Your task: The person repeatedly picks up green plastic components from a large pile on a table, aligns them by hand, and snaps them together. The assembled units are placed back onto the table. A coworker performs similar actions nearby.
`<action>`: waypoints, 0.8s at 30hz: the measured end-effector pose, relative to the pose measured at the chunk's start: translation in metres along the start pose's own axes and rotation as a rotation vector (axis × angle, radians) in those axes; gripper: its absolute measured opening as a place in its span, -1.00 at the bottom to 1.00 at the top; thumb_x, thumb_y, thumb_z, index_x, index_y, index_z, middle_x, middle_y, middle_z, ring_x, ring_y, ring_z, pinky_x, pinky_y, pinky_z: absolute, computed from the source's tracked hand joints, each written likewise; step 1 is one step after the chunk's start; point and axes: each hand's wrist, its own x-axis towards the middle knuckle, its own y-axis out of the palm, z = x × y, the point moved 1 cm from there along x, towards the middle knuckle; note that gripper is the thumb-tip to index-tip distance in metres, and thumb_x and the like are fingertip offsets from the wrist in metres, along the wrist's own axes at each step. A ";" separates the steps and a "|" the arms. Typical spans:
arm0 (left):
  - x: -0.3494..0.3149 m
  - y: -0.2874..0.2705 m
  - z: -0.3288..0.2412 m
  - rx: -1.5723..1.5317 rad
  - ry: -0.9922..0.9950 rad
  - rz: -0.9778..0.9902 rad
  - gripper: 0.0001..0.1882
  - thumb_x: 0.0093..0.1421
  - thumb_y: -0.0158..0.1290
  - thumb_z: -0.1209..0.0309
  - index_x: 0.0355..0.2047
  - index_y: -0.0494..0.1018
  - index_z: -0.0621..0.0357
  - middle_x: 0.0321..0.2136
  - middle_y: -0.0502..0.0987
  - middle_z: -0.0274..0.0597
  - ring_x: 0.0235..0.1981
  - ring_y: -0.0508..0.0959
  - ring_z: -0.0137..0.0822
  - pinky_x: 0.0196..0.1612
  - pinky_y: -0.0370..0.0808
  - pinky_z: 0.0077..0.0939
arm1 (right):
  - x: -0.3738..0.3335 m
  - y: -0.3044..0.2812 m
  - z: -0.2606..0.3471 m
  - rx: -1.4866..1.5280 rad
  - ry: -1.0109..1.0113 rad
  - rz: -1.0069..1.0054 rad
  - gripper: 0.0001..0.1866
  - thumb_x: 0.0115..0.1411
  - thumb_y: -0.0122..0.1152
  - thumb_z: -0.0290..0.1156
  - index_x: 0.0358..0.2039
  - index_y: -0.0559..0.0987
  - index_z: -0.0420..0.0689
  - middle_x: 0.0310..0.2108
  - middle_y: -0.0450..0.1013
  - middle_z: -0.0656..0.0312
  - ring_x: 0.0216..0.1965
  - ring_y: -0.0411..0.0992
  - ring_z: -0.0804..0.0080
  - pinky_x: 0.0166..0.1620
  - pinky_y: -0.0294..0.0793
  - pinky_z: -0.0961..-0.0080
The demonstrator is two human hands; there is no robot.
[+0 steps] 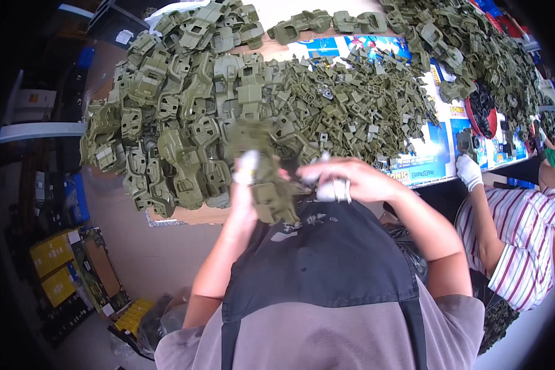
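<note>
My left hand (245, 185) is closed around an olive-green plastic toy vehicle body (272, 202), held upright in front of my apron and blurred by motion. White wrapping covers part of a finger on that hand. Just right of the vehicle body, my right hand (348, 180) has its fingers bent together, with white coverings on some fingertips. Whatever those fingertips pinch is too blurred to make out. Beyond both hands lies a heap of small olive-green plastic parts (357, 108). Rows of stacked vehicle bodies (182, 132) fill the table on the left.
More green parts (505, 80) are piled at the far right, near a red bowl of black pieces (482, 111). A co-worker's gloved hand (469, 171) holds a green part there. Printed blue sheets (428, 154) cover some tabletop. Yellow boxes (51, 256) stand at lower left.
</note>
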 end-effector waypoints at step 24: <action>0.014 0.026 0.006 0.348 0.409 -0.106 -0.19 -0.05 0.20 0.57 0.15 -0.01 0.03 0.07 0.21 -0.17 0.03 0.34 -0.25 0.00 0.41 -0.42 | 0.004 0.050 -0.004 -0.151 0.081 -0.272 -0.19 0.12 0.11 -0.32 0.29 -0.11 -0.07 0.15 0.13 -0.17 0.11 0.21 -0.09 0.12 0.26 0.25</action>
